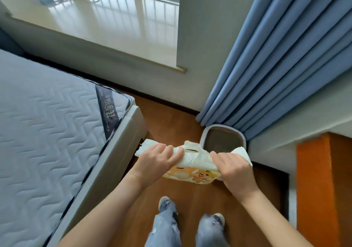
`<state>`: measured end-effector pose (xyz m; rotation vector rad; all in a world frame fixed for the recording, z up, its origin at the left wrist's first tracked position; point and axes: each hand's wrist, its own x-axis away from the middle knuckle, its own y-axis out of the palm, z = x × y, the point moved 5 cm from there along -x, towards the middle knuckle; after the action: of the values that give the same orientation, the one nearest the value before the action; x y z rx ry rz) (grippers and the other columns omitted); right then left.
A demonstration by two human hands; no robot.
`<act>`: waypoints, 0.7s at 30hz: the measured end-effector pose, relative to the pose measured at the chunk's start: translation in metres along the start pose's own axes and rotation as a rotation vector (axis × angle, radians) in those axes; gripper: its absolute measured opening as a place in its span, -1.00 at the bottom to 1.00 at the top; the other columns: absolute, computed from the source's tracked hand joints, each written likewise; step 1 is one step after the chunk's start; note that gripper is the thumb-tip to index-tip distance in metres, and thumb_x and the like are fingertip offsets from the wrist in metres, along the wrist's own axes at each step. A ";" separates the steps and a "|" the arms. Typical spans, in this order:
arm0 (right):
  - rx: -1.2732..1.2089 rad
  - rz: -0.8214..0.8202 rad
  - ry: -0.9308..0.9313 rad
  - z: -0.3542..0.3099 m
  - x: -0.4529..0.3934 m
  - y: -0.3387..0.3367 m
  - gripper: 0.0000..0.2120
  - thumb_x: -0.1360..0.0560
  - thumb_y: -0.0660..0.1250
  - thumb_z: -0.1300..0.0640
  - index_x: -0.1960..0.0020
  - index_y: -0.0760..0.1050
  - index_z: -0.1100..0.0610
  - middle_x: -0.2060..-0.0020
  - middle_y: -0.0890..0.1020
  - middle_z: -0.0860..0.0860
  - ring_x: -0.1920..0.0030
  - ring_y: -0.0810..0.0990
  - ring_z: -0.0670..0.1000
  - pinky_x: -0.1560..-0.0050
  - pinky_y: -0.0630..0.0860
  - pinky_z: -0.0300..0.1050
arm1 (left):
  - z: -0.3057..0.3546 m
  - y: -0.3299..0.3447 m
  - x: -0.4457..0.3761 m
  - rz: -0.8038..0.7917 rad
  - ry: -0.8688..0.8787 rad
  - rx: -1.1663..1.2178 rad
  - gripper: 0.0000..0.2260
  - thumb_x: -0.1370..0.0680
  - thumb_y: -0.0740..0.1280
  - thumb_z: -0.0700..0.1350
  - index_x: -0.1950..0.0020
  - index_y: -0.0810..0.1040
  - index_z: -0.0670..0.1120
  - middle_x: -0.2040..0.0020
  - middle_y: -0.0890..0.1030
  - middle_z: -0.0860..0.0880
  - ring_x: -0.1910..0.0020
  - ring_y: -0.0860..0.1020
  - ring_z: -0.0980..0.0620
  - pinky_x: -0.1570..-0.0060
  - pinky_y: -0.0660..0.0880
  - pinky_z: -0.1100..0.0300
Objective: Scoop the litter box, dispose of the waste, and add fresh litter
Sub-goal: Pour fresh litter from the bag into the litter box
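I hold a white litter bag [194, 161] with orange cartoon animals printed on its lower part, up in front of me above the floor. My left hand [156, 161] grips the bag's top edge on the left. My right hand [231, 167] pinches the top edge on the right. Beyond the bag, a white-rimmed litter box [222, 138] with brown-grey litter inside sits on the wooden floor, below the curtain. The bag covers the box's near edge.
A bed with a quilted grey mattress [47, 132] fills the left side. Blue curtains [285, 66] hang at the right over the box. An orange cabinet [323, 189] stands at the right. My feet [190, 208] stand on the wooden floor [171, 125].
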<state>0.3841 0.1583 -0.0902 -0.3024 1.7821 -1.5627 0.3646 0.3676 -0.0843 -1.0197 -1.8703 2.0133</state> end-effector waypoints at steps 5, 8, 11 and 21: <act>0.017 0.166 -0.055 -0.018 -0.004 -0.082 -0.52 -0.34 0.56 0.06 -0.15 0.44 0.15 0.27 0.63 0.07 0.31 0.61 0.04 0.30 0.54 -0.16 | 0.022 -0.084 0.004 0.176 -0.007 -0.136 -0.76 -0.59 0.20 -0.24 -0.23 0.47 -0.07 0.20 0.60 0.02 0.35 0.53 0.05 0.36 0.51 0.22; 0.004 0.249 -0.088 -0.026 -0.001 -0.112 -0.51 -0.34 0.58 0.02 -0.15 0.47 0.15 0.20 0.67 0.08 0.23 0.65 0.05 0.22 0.61 -0.10 | 0.037 -0.119 0.010 0.225 -0.057 -0.187 -0.78 -0.65 0.11 -0.12 -0.22 0.49 -0.06 0.17 0.62 0.00 0.32 0.55 0.06 0.34 0.51 0.23; 0.002 0.302 -0.154 -0.035 0.003 -0.131 -0.53 -0.33 0.57 0.06 -0.13 0.48 0.17 0.21 0.68 0.10 0.23 0.67 0.07 0.20 0.62 -0.08 | 0.052 -0.141 0.019 0.265 -0.135 -0.245 -0.76 -0.68 0.10 -0.12 -0.16 0.55 -0.02 0.20 0.61 0.01 0.33 0.54 0.06 0.36 0.49 0.22; -0.233 0.305 -0.423 -0.064 -0.003 -0.134 -0.68 -0.53 0.33 -0.04 -0.02 0.64 0.21 0.22 0.69 0.08 0.23 0.68 0.04 0.20 0.63 -0.09 | 0.109 -0.167 0.078 0.244 -0.531 -0.386 -0.81 -0.52 0.37 -0.21 -0.09 0.50 -0.04 0.30 0.53 0.03 0.39 0.47 0.03 0.42 0.47 0.16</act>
<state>0.3065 0.1781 0.0351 -0.4159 1.5847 -0.9928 0.1916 0.3557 0.0414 -0.8880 -2.6003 2.2821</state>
